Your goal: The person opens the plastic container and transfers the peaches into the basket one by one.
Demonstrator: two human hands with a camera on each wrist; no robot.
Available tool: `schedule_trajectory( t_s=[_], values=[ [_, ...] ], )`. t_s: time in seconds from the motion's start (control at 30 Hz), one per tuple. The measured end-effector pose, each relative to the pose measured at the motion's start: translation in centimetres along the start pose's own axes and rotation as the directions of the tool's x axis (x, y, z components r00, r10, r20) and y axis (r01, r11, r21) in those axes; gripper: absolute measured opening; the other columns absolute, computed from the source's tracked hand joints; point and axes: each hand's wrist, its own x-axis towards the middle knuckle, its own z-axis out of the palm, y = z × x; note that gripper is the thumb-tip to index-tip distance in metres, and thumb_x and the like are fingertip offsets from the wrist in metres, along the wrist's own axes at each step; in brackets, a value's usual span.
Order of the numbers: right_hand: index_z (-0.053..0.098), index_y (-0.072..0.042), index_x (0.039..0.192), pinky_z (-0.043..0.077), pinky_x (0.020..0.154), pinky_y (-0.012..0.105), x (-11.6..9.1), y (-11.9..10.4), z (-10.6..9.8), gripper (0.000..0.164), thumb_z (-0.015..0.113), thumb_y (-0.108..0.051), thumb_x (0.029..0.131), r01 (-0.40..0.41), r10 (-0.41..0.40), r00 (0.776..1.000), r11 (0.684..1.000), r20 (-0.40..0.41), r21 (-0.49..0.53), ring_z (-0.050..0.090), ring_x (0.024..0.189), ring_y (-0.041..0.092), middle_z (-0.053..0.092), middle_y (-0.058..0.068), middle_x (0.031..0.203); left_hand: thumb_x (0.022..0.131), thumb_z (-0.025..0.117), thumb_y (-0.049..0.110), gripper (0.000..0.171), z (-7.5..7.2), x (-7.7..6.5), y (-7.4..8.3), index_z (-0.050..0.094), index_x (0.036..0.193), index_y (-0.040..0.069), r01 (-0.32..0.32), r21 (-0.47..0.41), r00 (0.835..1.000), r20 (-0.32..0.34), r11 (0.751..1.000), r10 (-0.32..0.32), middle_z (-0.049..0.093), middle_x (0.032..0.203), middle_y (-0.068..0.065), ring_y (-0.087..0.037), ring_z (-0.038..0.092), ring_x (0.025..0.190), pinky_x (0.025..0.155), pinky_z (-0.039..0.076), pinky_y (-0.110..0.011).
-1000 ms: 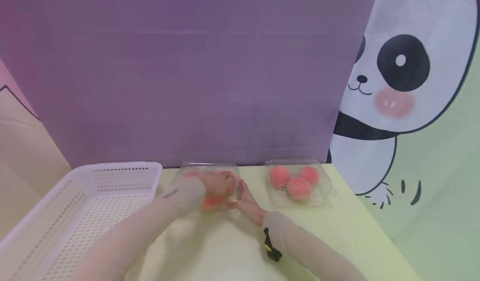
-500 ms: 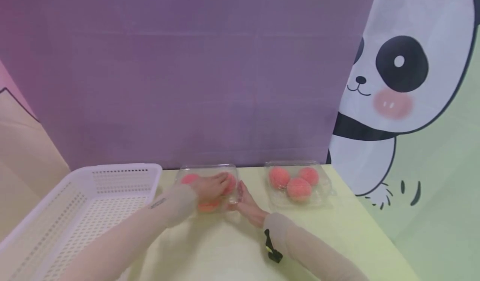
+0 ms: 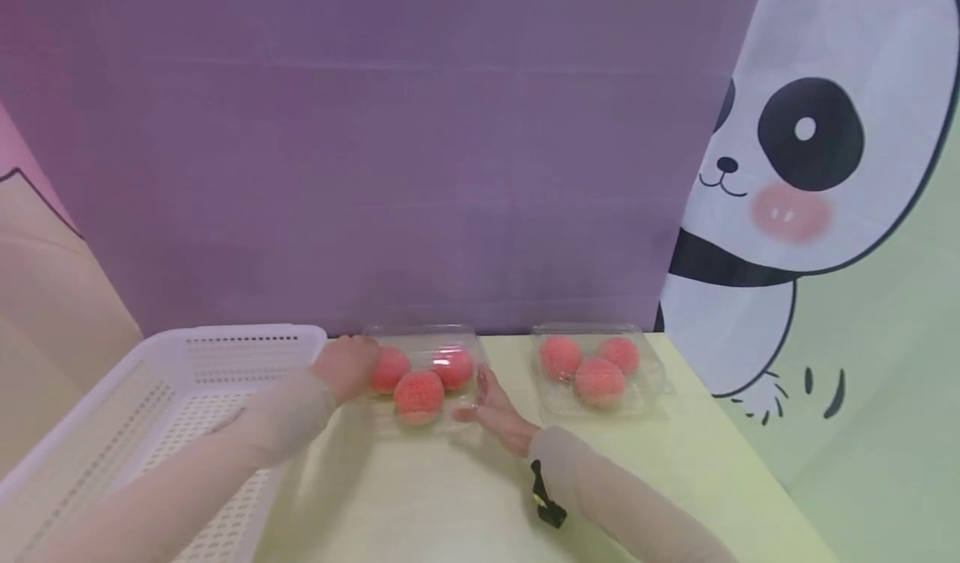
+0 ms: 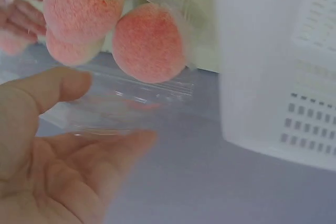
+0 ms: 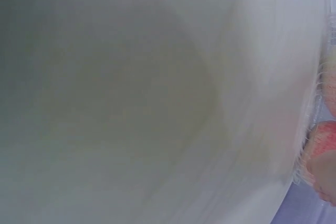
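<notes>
A clear plastic clamshell box (image 3: 423,330) stands at the back of the table with three fuzzy pink peaches in it, the nearest peach (image 3: 418,396) in front. My left hand (image 3: 347,367) is at the box's left side. The left wrist view shows that hand (image 4: 68,177) with thumb and fingers apart, the clear lid's edge lying between them in this view. Along the box's right side rests my right hand (image 3: 501,414), fingers extended and thumb toward the front. In the right wrist view a pale blur covers most, with a peach (image 5: 323,135) at the right edge.
Further right stands a second clear box (image 3: 641,403) holding three peaches (image 3: 600,381). A white perforated basket (image 3: 311,354) fills the left side, close to my left hand. A purple cloth (image 3: 420,171) hangs behind the table, with a panda print at right.
My left hand has let go of the peaches and moved left, off them to the box's left side. All three peaches now show. My right hand has stayed at the box's right side.
</notes>
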Motion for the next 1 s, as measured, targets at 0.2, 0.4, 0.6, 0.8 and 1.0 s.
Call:
schedule_trajectory(
  t_s=[0.2,0.4,0.6,0.8,1.0],
  values=[
    [0.003,-0.003,0.146,0.011,0.113,0.051,-0.1,-0.2,-0.2,0.095,0.068,-0.005,0.076,-0.012,0.012,1.000,1.000,-0.005,-0.013,0.005,0.140,0.036,0.003,0.019,0.153,0.074,0.061,0.000,0.005,0.0,0.3,-1.0,0.059,0.078,-0.003,-0.077,-0.081,0.997,-0.034,0.994,0.074,0.060,0.073,-0.017,-0.035,0.059,0.068,0.061,0.052,-0.044],
    [0.000,-0.005,0.147,0.012,0.112,0.052,0.0,0.1,-0.7,0.098,0.069,-0.007,0.076,-0.010,0.010,1.000,1.000,-0.004,-0.025,0.007,0.140,0.036,0.002,0.018,0.153,0.074,0.066,0.004,0.009,-0.7,1.1,-1.7,0.059,0.075,-0.001,-0.121,-0.144,0.992,0.011,0.982,0.124,0.058,0.068,-0.012,-0.028,0.057,0.064,0.060,0.052,-0.040],
    [-0.005,-0.006,0.147,0.011,0.112,0.053,-0.2,0.2,-1.1,0.102,0.068,-0.007,0.076,-0.015,0.016,1.000,1.000,0.016,-0.023,0.005,0.140,0.036,0.000,0.017,0.153,0.081,0.064,0.018,0.032,-2.4,3.4,-3.4,0.062,0.102,-0.006,0.017,-0.330,0.993,0.118,0.944,0.023,0.064,0.099,-0.021,-0.036,0.060,0.091,0.081,0.050,-0.048],
    [-0.005,-0.005,0.146,0.012,0.112,0.052,-0.3,0.1,-0.9,0.103,0.069,-0.006,0.075,-0.017,0.018,0.999,1.000,0.035,-0.017,0.005,0.139,0.036,-0.001,0.017,0.153,0.086,0.058,0.026,0.047,-2.8,5.4,-5.5,0.054,0.120,-0.007,0.212,-0.567,0.977,0.112,0.796,-0.181,0.056,0.120,-0.026,-0.039,0.053,0.109,0.090,0.046,-0.050],
    [-0.005,-0.007,0.147,0.012,0.112,0.051,-0.2,0.0,-0.6,0.101,0.068,-0.006,0.077,-0.029,0.029,0.999,0.999,0.033,-0.022,0.005,0.140,0.035,-0.001,0.015,0.153,0.091,0.050,0.027,0.055,-1.7,6.9,-6.5,0.038,0.134,-0.006,0.337,-0.762,0.925,0.159,0.553,-0.344,0.042,0.136,-0.025,-0.040,0.041,0.123,0.100,0.038,-0.052]
  ],
)
